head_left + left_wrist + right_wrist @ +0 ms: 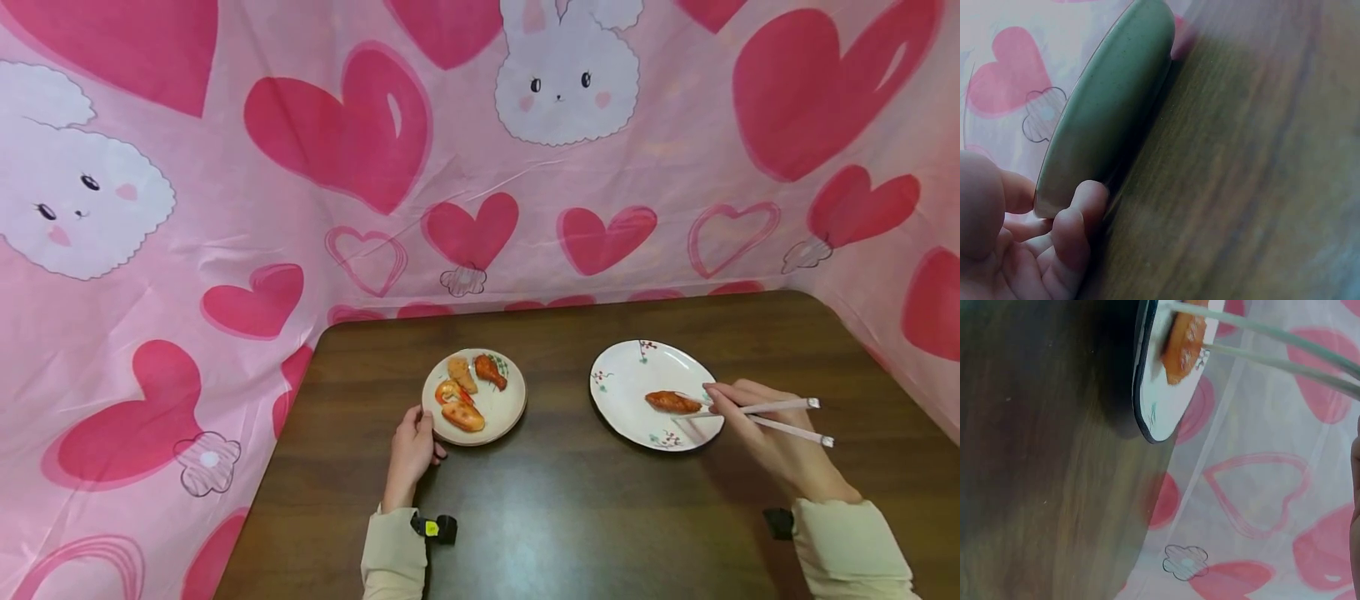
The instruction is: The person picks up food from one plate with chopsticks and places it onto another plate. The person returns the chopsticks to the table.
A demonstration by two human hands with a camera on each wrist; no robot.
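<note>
My left hand (pixel 412 442) grips the near left rim of a small round cream plate (pixel 506 415), whose greenish outside (pixel 1107 94) shows in the left wrist view. On it lie a brown drumstick (pixel 491 371), a tan piece of food (pixel 461 372), an orange curled piece like a shrimp (pixel 450 390) and a golden oblong piece (pixel 462 416). My right hand (pixel 776 437) holds a pair of pale chopsticks (pixel 780 407). Their tips are at a reddish-brown chicken wing (pixel 666 402) on the larger white plate (pixel 622 379); whether they pinch it I cannot tell.
Both plates rest on a dark wooden table (pixel 525 517), the white one to the right. Pink cloth (pixel 465 167) with hearts and rabbits hangs behind the table and along its sides. A dark strap (pixel 438 528) is by the left sleeve.
</note>
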